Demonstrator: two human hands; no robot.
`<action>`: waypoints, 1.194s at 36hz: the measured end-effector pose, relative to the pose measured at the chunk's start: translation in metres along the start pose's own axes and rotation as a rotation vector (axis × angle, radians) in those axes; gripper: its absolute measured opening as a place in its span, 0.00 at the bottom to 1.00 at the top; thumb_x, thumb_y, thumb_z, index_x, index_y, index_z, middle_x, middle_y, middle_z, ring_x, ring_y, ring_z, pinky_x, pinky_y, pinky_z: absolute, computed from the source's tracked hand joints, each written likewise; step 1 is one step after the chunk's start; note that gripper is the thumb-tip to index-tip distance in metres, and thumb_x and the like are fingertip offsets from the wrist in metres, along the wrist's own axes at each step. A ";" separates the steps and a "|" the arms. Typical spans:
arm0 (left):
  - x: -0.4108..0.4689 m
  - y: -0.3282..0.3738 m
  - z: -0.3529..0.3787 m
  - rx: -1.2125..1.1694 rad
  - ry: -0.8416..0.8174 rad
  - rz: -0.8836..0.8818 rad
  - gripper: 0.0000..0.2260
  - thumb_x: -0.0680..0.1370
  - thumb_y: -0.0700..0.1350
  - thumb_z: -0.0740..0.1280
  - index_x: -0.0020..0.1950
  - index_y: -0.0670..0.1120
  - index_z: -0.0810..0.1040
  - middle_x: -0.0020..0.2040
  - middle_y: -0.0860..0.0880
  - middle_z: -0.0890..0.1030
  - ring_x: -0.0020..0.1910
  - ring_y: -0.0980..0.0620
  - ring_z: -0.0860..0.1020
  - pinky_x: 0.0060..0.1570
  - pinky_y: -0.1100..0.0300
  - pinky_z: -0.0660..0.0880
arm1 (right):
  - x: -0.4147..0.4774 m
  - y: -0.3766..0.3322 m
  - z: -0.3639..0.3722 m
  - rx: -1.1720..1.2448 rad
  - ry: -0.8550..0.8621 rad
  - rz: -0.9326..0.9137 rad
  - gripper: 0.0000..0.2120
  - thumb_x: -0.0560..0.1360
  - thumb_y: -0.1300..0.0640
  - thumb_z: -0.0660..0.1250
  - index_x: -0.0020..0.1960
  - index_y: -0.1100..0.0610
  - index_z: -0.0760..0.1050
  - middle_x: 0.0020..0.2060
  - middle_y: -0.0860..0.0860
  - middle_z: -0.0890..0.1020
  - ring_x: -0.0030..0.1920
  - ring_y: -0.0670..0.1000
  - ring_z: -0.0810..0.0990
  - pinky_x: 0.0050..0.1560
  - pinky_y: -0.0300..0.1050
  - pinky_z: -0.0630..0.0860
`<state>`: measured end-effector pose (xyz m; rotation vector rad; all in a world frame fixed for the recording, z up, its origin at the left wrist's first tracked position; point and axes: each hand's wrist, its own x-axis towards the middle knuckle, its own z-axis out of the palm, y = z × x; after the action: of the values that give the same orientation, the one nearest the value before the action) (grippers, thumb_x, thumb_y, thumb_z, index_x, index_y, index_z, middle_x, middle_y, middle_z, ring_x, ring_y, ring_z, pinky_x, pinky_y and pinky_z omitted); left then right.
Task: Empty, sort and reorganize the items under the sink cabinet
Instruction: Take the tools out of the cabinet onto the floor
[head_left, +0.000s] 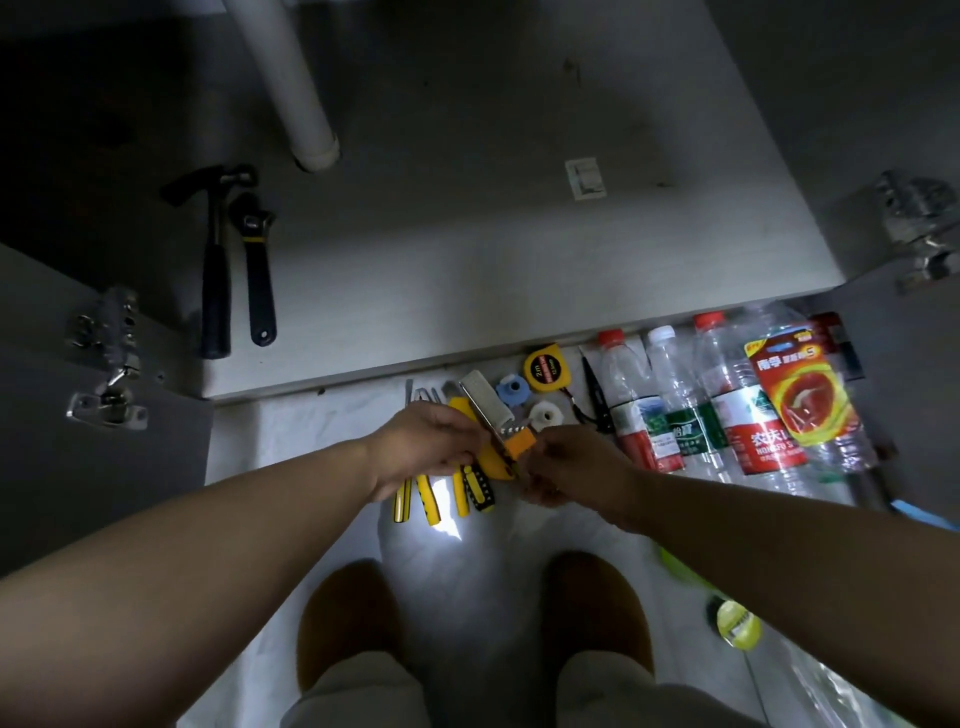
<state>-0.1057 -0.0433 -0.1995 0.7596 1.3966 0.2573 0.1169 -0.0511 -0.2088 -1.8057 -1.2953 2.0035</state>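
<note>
Both hands (426, 447) (566, 467) grip one yellow tool (491, 461)
Fingers of each curl round it, held between them. Screwdrivers (431, 501) lie under the left hand, bottles (675, 410) just right of the right hand, and a hammer (215, 270) and wrench (260, 270) well ahead in the cabinet (467, 249).

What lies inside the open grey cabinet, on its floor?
A black-handled claw hammer and a black adjustable wrench lie side by side; a white drain pipe descends behind. The far left corner is too dark to see.

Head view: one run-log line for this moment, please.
stage: sorting | left hand: grips yellow-handled tool | right hand: pinches its orange end | cabinet: hammer, wrench inside | floor: bottles, tape measure
</note>
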 end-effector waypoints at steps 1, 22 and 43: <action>0.001 -0.001 -0.002 0.031 0.037 0.008 0.07 0.79 0.44 0.71 0.55 0.45 0.85 0.51 0.46 0.87 0.50 0.51 0.84 0.53 0.57 0.81 | 0.000 0.003 -0.005 -0.016 0.064 0.032 0.07 0.79 0.61 0.67 0.43 0.59 0.80 0.37 0.59 0.83 0.37 0.54 0.84 0.43 0.52 0.83; -0.003 -0.022 -0.028 0.148 0.207 0.096 0.06 0.82 0.39 0.66 0.56 0.40 0.82 0.49 0.41 0.84 0.45 0.47 0.82 0.50 0.57 0.81 | 0.037 -0.026 -0.054 -0.529 0.606 0.172 0.07 0.78 0.58 0.66 0.47 0.61 0.79 0.45 0.56 0.84 0.31 0.45 0.74 0.27 0.36 0.68; -0.040 0.011 -0.076 0.775 0.882 0.659 0.02 0.79 0.49 0.63 0.46 0.55 0.73 0.47 0.54 0.74 0.48 0.52 0.75 0.47 0.54 0.74 | 0.011 -0.071 0.010 -0.531 0.256 -0.501 0.08 0.75 0.62 0.65 0.40 0.51 0.76 0.29 0.50 0.79 0.29 0.46 0.76 0.32 0.40 0.72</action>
<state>-0.1819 -0.0334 -0.1601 1.9132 2.0617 0.6282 0.0757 -0.0057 -0.1702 -1.6114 -2.0639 1.2006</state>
